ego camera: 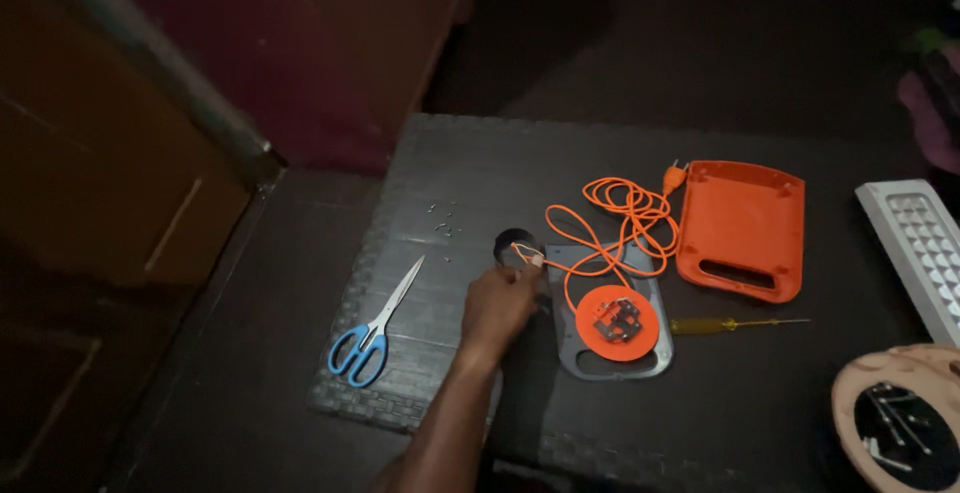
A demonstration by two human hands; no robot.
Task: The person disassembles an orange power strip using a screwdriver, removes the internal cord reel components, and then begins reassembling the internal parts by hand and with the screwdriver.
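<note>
My left hand (500, 305) reaches over the dark woven table (440, 168) and pinches one end of a thin orange cable (612, 215) between fingertips. The pinch is just beside a small round black object (511, 241). The cable loops to the right and ends in an orange plug (675, 175). Right of the hand lies a grey plate (655, 353) carrying an orange disc (615, 323) with a metal part on it. My right hand is out of view.
Blue-handled scissors (372, 331) lie to the left of the hand, with several tiny screws (443, 219) above them. An orange casing (742, 228), a yellow screwdriver (735, 324), a white lamp panel (920, 253) and a round dish of metal bits (900, 423) are on the right.
</note>
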